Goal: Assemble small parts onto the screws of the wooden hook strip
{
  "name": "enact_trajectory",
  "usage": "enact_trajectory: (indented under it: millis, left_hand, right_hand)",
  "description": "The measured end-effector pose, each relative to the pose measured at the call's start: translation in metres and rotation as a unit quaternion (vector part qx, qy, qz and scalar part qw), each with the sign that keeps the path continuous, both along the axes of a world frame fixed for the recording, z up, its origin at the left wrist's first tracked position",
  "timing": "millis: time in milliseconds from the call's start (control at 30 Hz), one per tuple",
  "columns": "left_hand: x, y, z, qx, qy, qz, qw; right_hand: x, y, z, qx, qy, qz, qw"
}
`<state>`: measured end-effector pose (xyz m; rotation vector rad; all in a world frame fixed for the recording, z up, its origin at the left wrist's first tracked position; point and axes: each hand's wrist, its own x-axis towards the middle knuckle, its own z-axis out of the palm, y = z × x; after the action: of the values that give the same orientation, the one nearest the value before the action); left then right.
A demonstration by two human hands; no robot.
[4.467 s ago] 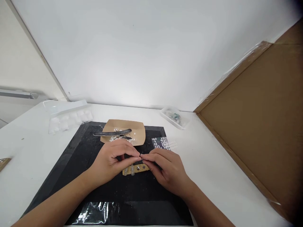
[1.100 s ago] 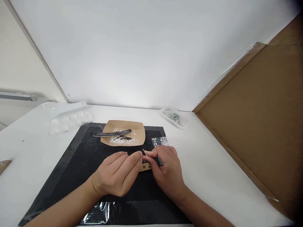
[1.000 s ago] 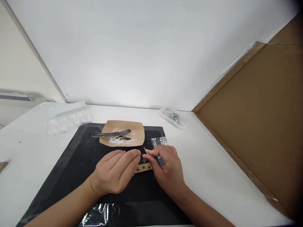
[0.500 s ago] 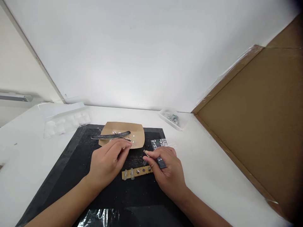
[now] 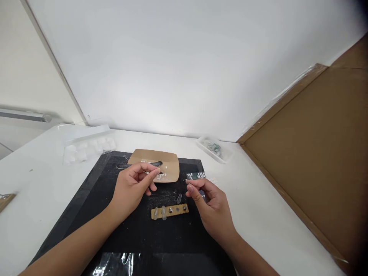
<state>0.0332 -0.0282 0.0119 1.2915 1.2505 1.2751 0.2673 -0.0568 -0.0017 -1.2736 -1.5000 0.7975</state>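
Both forearms are bare to the frame's edge, and the left hand [image 5: 132, 188] and right hand [image 5: 211, 207] wear nothing.

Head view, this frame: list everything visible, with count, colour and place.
Black work mat: one, centre of white table.
Brown paper tray: one, mat's far edge, holds white bits and a dark file.
Tan wooden strip: one, on the mat between the hands, clear nail tips at its left end.
Loose clear nail tip: one, just beyond the strip.
Clear compartment box: one, far left.
Small clear tray: one, far right.
Brown cardboard panel: one, right.
Left hand: over the paper tray.
Right hand: right of the strip.
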Motion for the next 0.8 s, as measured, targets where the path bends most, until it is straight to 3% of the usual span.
enact_trajectory:
  millis: [200,633,800]
  left_hand:
    - [-0.002,0.003,0.000,0.012,-0.039,0.006,0.999]
    - [-0.010,0.008,-0.003,0.001,0.010,0.014,1.000]
    - [-0.010,0.009,-0.002,-0.032,-0.076,0.006,0.997]
  right_hand:
    - [0.003,0.002,-0.003,0.005,0.005,-0.006,1.000]
    - [0.004,0.004,0.002,-0.001,-0.003,0.017,1.000]
    - [0.005,0.003,0.001,-0.020,-0.006,0.019,1.000]
